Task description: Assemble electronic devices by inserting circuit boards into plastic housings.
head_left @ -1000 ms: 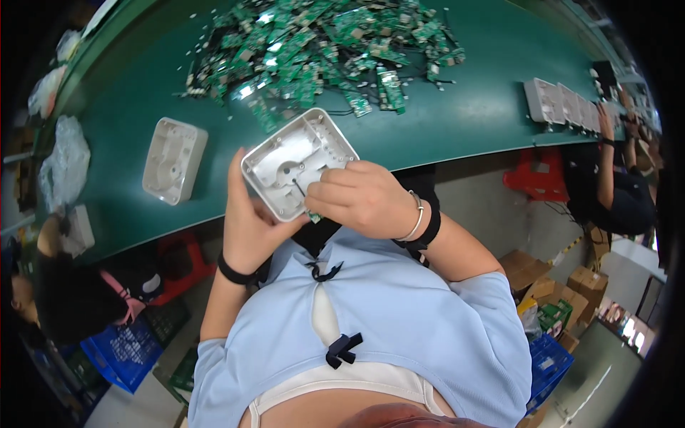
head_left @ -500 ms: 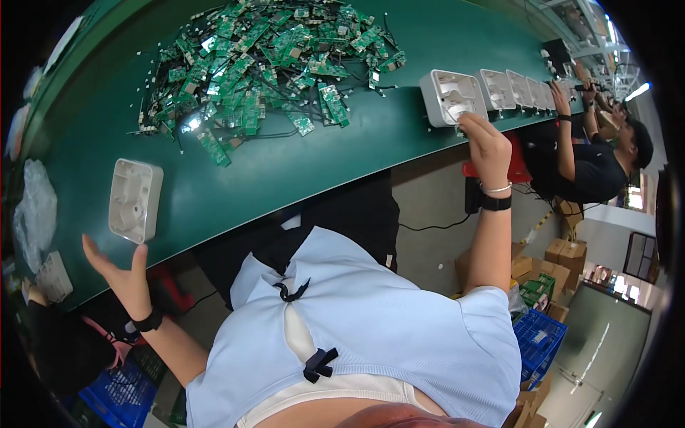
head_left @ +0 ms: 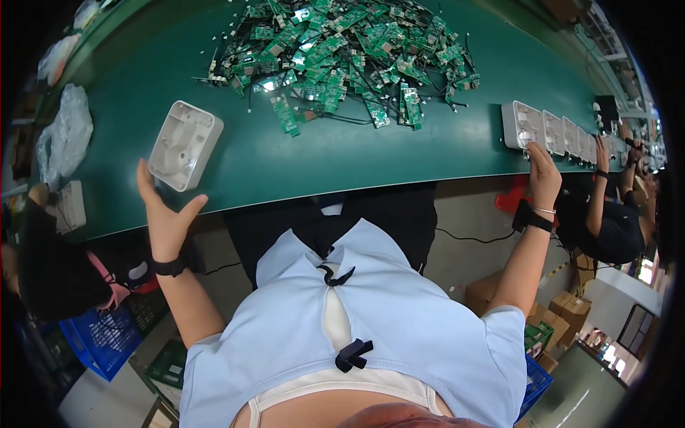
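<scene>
Hands first, head view: what's the left one at?

Left hand (head_left: 168, 225) is empty, thumb and fingers spread apart. It sits just beside the near end of a loose white box (head_left: 185, 146), open side up on the green table (head_left: 392, 157). Contact? Can't tell.

OK. Right hand (head_left: 546, 177)?

Far over, at the near rim of the front white box (head_left: 521, 123), first in a row of similar boxes (head_left: 553, 133). Fingers bunched together; can't tell whether they're clamped on the rim or only touching.

Anything between?

Pile of green circuit boards (head_left: 335, 60) with black cables, further back on the table. Both hands well apart from it.

Edges?

Right: co-worker in dark clothes (head_left: 617, 228), one hand by the row's far part. Left: another person in black (head_left: 46, 264), near a white case (head_left: 73, 207); crumpled clear plastic bag (head_left: 68, 132) just behind that.

Wrists?

Black band (head_left: 168, 268) on the left; black band plus thin bracelet (head_left: 544, 210) on the right.
</scene>
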The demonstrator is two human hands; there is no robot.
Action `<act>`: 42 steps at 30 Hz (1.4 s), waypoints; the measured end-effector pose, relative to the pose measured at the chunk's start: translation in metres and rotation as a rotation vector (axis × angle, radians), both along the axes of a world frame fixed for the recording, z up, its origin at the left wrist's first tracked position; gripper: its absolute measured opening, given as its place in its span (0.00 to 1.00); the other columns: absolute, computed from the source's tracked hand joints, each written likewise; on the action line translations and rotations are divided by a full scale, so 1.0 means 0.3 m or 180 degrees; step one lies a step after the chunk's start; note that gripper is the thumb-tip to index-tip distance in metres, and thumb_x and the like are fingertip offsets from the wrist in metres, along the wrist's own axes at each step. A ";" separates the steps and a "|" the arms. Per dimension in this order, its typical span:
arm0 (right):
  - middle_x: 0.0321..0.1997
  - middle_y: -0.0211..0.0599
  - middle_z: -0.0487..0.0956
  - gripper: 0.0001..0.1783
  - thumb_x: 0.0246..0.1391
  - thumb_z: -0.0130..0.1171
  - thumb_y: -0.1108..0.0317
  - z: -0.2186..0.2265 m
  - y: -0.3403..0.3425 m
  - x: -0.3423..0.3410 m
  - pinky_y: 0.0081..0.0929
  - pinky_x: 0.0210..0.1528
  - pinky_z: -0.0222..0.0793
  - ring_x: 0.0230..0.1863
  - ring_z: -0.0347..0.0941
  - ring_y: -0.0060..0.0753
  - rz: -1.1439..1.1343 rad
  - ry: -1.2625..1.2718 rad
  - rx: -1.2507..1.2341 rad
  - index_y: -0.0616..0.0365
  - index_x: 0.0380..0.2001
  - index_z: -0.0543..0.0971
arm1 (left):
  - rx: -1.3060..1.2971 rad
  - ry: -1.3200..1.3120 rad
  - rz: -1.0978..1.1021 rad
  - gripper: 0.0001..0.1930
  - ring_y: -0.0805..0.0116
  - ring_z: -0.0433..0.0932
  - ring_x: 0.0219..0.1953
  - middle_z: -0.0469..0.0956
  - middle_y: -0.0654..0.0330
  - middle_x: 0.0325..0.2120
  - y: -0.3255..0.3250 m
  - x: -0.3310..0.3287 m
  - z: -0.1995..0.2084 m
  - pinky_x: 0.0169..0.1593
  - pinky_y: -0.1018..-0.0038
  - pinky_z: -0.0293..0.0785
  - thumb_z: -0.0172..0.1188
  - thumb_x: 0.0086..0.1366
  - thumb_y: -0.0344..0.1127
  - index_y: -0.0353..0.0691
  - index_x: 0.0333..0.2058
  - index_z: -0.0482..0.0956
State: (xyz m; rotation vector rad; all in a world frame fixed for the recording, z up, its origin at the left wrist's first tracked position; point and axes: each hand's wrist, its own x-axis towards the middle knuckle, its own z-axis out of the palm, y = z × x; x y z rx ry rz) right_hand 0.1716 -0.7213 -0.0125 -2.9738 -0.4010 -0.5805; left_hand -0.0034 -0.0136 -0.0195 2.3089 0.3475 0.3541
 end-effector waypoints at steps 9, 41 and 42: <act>0.46 0.38 0.88 0.14 0.68 0.62 0.71 0.126 0.373 0.010 0.27 0.43 0.77 0.40 0.83 0.31 0.0016 -0.0421 0.0920 0.57 0.55 0.84 | -0.0122 -0.0157 0.0162 0.62 0.47 0.62 0.74 0.61 0.38 0.72 0.000 0.019 -0.019 0.75 0.58 0.57 0.81 0.51 0.33 0.33 0.77 0.47; 0.37 0.26 0.78 0.07 0.73 0.57 0.66 0.040 0.770 -0.141 0.16 0.30 0.64 0.32 0.69 0.18 -0.0036 0.4090 0.6293 0.56 0.48 0.77 | -0.0380 -0.0344 -0.1471 0.54 0.49 0.67 0.70 0.65 0.47 0.67 -0.439 0.122 0.021 0.73 0.59 0.61 0.81 0.41 0.37 0.34 0.69 0.65; 0.38 0.25 0.76 0.07 0.73 0.57 0.67 0.044 0.789 -0.143 0.17 0.32 0.64 0.34 0.69 0.18 -0.0050 0.4095 0.7230 0.56 0.47 0.77 | -0.0381 -0.0338 -0.1459 0.54 0.49 0.67 0.70 0.65 0.47 0.67 -0.443 0.123 0.018 0.73 0.59 0.61 0.81 0.41 0.37 0.34 0.69 0.65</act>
